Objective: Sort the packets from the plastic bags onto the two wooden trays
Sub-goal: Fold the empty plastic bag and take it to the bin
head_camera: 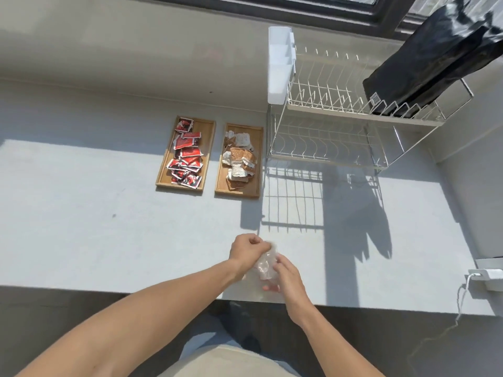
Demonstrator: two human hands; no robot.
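Observation:
Two wooden trays lie side by side on the white counter. The left tray holds several red packets. The right tray holds several brown and white packets. Near the counter's front edge, both my hands hold a crumpled clear plastic bag. My left hand grips its upper part with curled fingers. My right hand grips its lower right side. What is inside the bag is too blurred to tell.
A two-tier wire dish rack stands right of the trays, with a white holder on its left end and a black bag leaning in its top tier. A white charger with cable lies at the counter's right edge.

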